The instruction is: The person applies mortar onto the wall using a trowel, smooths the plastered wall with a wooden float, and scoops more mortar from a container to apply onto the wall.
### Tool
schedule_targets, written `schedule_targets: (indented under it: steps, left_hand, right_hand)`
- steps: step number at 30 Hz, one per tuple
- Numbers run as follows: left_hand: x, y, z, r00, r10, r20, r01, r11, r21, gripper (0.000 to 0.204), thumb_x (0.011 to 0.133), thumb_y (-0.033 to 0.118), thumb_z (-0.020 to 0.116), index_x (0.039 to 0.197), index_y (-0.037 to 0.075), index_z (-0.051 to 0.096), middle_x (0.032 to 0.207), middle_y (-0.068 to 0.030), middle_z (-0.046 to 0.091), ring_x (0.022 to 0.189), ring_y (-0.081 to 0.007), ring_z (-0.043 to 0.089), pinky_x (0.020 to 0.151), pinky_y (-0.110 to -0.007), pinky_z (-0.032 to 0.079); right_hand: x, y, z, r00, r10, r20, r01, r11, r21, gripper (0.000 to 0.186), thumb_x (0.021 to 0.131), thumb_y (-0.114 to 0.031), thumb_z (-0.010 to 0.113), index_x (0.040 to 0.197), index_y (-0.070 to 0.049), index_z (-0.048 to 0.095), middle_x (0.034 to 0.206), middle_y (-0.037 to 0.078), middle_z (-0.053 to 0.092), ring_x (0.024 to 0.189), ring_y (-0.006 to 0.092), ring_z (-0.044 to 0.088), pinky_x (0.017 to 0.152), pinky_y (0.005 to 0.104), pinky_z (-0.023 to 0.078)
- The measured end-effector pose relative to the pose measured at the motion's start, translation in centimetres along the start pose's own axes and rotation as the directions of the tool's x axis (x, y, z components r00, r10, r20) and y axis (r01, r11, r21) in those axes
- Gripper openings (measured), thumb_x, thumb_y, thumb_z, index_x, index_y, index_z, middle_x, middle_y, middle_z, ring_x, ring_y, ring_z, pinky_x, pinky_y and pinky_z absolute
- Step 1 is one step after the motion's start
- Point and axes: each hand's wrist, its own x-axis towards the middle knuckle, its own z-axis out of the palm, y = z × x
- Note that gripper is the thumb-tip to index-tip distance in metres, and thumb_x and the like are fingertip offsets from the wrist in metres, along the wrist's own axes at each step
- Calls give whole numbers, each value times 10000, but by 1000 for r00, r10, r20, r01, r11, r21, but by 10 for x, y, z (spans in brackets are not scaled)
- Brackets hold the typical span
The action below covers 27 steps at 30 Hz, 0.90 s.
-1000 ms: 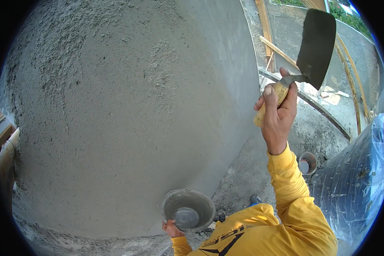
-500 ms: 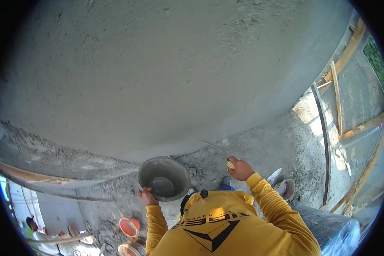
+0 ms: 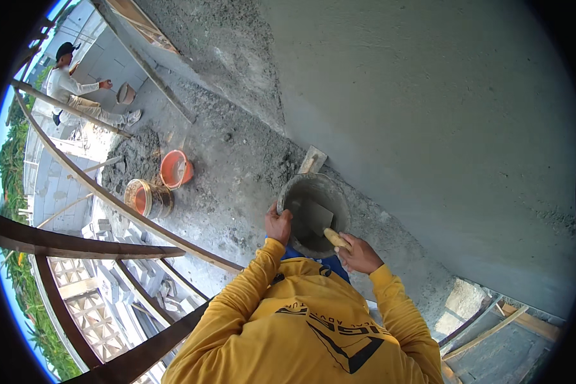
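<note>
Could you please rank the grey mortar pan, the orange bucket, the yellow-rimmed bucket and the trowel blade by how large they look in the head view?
1. Grey mortar pan, clearly the largest.
2. Orange bucket and yellow-rimmed bucket: these look alike, and both stand farther from the camera, so I would not rank them.
3. Trowel blade, the smallest.

Left hand [image 3: 278, 225] grips mortar pan [image 3: 339, 195] rim; right hand [image 3: 360, 255] dips trowel [image 3: 318, 219] inside, apparently.

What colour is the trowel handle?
Pale yellowish wood, on the trowel handle gripped by the right hand; head view.

Sunlit grey plastered wall [image 3: 441, 109] above rough concrete floor [image 3: 230, 173], wooden rails [image 3: 109, 198].
</note>
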Motion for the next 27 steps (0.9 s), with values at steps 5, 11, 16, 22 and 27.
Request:
schedule_targets:
  steps: [5,11,16,22,27]
  left_hand:
    - [25,-23,-46,950,-193,-247,165,977,-132,364,779,102,572,1090,-75,639,705,-51,633,604,-127,536,576,-274,440]
    - [90,-82,-144,830,-385,-404,346,923,-168,279,762,281,596,758,4,627,707,-123,565,744,-252,559,733,-346,473]
    - [161,-155,-188,619,-604,-502,550,789,-273,464,676,285,643,902,-121,643,790,-245,650,778,-371,636,730,-422,509]
    - [219,-321,-241,697,-389,-603,647,705,292,532,708,294,634,997,-152,648,1025,-343,667,997,-454,642,902,-421,493]
    - [288,-360,-195,318,-839,-441,564,541,-624,196,734,94,720,921,94,662,886,-124,677,825,-254,663,785,-364,562]
  right_hand:
    - [41,-4,7,995,68,-76,-71,996,-46,660,982,-353,568,1492,-3,338,1015,176,652,726,183,657,603,338,560]
    - [97,101,42,921,331,-205,-389,792,-470,754,1007,-539,405,1520,0,282,1471,250,445,1315,391,481,1096,427,387]
    - [104,36,61,797,598,80,-417,642,-644,858,963,-622,439,1488,50,342,1369,318,523,1262,390,546,1083,432,414]
    - [218,-38,-4,808,590,20,-586,806,-84,524,912,-416,666,1251,-23,590,946,159,736,848,360,716,848,447,554]
    - [414,28,-9,1000,-2,22,22,342,-939,339,894,-147,597,1218,-46,591,1217,193,602,1165,390,567,929,463,489]
